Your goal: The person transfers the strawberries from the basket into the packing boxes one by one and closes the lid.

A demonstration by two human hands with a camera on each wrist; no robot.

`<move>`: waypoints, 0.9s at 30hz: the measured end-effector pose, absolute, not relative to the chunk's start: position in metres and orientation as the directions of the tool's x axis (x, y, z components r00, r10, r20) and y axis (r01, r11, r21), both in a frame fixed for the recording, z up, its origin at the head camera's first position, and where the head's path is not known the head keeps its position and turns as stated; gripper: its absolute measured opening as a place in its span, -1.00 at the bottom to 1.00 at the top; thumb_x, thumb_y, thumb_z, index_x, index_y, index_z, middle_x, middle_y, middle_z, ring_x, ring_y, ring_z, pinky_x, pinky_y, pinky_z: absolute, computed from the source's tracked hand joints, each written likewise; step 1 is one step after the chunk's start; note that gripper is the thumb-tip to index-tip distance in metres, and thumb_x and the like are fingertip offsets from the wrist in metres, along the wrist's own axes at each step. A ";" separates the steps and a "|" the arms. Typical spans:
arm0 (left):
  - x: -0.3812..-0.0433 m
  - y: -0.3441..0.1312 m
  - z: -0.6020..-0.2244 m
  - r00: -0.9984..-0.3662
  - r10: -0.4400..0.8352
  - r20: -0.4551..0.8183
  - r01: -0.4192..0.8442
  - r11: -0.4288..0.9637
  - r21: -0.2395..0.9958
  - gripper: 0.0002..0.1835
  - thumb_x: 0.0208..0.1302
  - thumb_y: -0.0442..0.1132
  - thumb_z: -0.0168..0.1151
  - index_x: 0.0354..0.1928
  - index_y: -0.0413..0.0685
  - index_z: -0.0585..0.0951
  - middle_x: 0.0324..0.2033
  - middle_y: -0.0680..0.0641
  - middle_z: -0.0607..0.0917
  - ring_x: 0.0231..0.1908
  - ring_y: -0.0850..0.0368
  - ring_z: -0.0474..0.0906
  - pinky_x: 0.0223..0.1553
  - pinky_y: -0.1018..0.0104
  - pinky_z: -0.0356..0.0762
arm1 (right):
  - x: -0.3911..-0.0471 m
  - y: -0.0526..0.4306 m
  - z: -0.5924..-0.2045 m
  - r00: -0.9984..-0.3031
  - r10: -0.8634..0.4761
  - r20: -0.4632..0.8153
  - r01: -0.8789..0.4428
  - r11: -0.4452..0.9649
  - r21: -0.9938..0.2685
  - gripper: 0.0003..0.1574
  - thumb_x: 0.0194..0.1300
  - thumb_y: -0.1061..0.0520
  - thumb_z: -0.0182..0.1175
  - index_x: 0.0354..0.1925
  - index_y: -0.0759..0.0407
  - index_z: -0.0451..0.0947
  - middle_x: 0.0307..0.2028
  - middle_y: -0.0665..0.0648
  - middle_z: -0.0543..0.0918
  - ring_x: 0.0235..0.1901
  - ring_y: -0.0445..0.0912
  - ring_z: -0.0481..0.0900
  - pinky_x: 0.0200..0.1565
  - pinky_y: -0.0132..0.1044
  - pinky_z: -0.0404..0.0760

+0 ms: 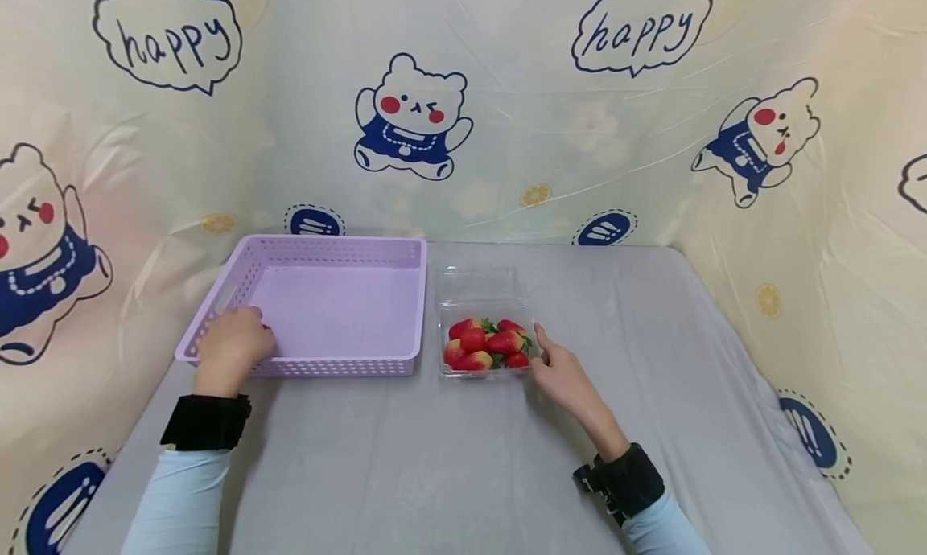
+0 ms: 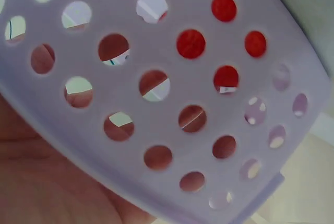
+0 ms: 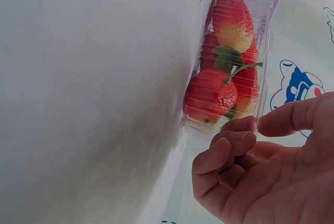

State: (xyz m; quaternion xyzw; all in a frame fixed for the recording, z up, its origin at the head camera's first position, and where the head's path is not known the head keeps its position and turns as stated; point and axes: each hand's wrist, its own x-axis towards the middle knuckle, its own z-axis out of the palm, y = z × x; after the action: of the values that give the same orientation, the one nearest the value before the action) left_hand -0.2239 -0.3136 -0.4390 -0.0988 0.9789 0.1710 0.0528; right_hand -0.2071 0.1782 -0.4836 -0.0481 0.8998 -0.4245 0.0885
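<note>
My left hand reaches over the front left corner of a purple perforated basket. Its curled fingers hold a strawberry, mostly hidden by the hand; a speck of red shows at the fingertips. Through the holes of the basket wall, the left wrist view shows the strawberry in red, with fingers beside it. With thumb and fingers, my right hand pinches the right edge of a clear plastic box whose lid stands open. Several red strawberries with green leaves fill the box.
The basket and box stand side by side on a grey cloth-covered table, a narrow gap between them. A curtain printed with bears hangs behind and on both sides.
</note>
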 end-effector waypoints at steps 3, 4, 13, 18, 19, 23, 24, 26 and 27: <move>-0.227 -0.310 -0.440 -0.985 -0.138 -0.106 -0.167 0.925 0.343 -0.52 0.24 -0.33 0.10 0.05 -0.69 0.48 -0.13 -0.63 0.56 -0.23 -0.44 0.49 -0.19 -0.30 0.50 | -0.207 0.178 -0.483 -0.981 -0.157 -0.117 -0.009 0.635 -0.773 -0.15 0.47 0.24 -0.02 0.64 0.24 0.06 -0.61 0.05 0.36 -0.64 -0.13 0.19 -0.51 -0.26 0.27; -0.228 -0.310 -0.440 -0.986 -0.130 -0.102 -0.158 0.924 0.349 -0.51 0.23 -0.33 0.10 0.05 -0.71 0.48 -0.11 -0.65 0.56 -0.22 -0.44 0.50 -0.17 -0.29 0.51 | -0.207 0.178 -0.483 -0.981 -0.156 -0.117 -0.009 0.635 -0.773 -0.15 0.47 0.24 -0.02 0.64 0.24 0.07 -0.61 0.05 0.36 -0.63 -0.13 0.19 -0.51 -0.25 0.27; -0.231 -0.304 -0.449 -0.988 -0.109 -0.109 -0.144 0.901 0.410 -0.68 0.21 -0.38 0.14 -0.12 -0.60 0.54 -0.26 -0.49 0.63 -0.28 -0.33 0.53 -0.17 -0.22 0.54 | -0.207 0.179 -0.484 -0.980 -0.163 -0.113 -0.018 0.641 -0.767 -0.15 0.47 0.23 -0.03 0.64 0.24 0.07 -0.62 0.05 0.35 -0.63 -0.13 0.18 -0.51 -0.24 0.27; -0.233 -0.305 -0.451 -0.983 -0.125 -0.133 -0.170 0.890 0.423 -0.63 0.29 -0.39 0.17 0.01 -0.64 0.51 -0.20 -0.52 0.61 -0.22 -0.37 0.52 -0.09 -0.26 0.53 | -0.207 0.179 -0.484 -0.980 -0.159 -0.116 -0.013 0.639 -0.769 -0.15 0.47 0.24 -0.03 0.65 0.23 0.06 -0.62 0.04 0.35 -0.63 -0.13 0.18 -0.51 -0.25 0.26; -0.234 -0.305 -0.452 -0.983 -0.126 -0.131 -0.170 0.890 0.424 -0.61 0.31 -0.38 0.16 0.04 -0.64 0.50 -0.18 -0.53 0.60 -0.21 -0.37 0.51 -0.08 -0.26 0.53 | -0.206 0.179 -0.484 -0.980 -0.158 -0.117 -0.012 0.638 -0.770 -0.15 0.47 0.23 -0.03 0.65 0.23 0.06 -0.62 0.04 0.34 -0.63 -0.13 0.18 -0.51 -0.25 0.26; -0.237 -0.304 -0.454 -0.989 -0.119 -0.091 -0.146 0.899 0.412 -0.59 0.36 -0.34 0.15 0.06 -0.65 0.51 -0.12 -0.57 0.60 -0.18 -0.40 0.52 -0.03 -0.31 0.51 | -0.207 0.179 -0.483 -0.981 -0.156 -0.118 -0.009 0.638 -0.770 -0.16 0.48 0.23 -0.03 0.64 0.24 0.07 -0.62 0.04 0.33 -0.63 -0.13 0.18 -0.51 -0.25 0.26; -0.237 -0.304 -0.455 -0.990 -0.115 -0.079 -0.137 0.904 0.405 -0.61 0.36 -0.34 0.14 0.02 -0.64 0.52 -0.13 -0.56 0.60 -0.18 -0.40 0.52 -0.04 -0.30 0.50 | -0.206 0.179 -0.483 -0.981 -0.156 -0.118 -0.009 0.639 -0.769 -0.16 0.48 0.23 -0.03 0.64 0.24 0.07 -0.62 0.05 0.33 -0.64 -0.12 0.18 -0.51 -0.25 0.26; -0.238 -0.304 -0.456 -0.993 -0.103 -0.058 -0.118 0.912 0.392 -0.66 0.35 -0.34 0.15 -0.07 -0.60 0.55 -0.19 -0.53 0.60 -0.21 -0.39 0.51 -0.08 -0.28 0.49 | -0.206 0.179 -0.483 -0.980 -0.156 -0.119 -0.008 0.641 -0.768 -0.16 0.48 0.23 -0.03 0.64 0.24 0.07 -0.62 0.05 0.33 -0.64 -0.12 0.18 -0.51 -0.25 0.27; -0.239 -0.304 -0.458 -0.994 -0.100 -0.052 -0.112 0.914 0.389 -0.69 0.34 -0.34 0.17 -0.10 -0.58 0.56 -0.23 -0.50 0.60 -0.22 -0.37 0.50 -0.10 -0.26 0.48 | -0.207 0.179 -0.483 -0.981 -0.155 -0.120 -0.007 0.641 -0.768 -0.16 0.48 0.23 -0.03 0.64 0.24 0.07 -0.62 0.05 0.34 -0.64 -0.12 0.18 -0.51 -0.25 0.27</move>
State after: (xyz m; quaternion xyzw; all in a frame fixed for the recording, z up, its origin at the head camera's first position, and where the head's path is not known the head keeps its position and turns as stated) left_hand -0.2390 -0.3039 -0.4575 -0.0543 0.9782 0.1997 0.0157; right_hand -0.2066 0.1785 -0.4830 -0.0451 0.9015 -0.4213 0.0878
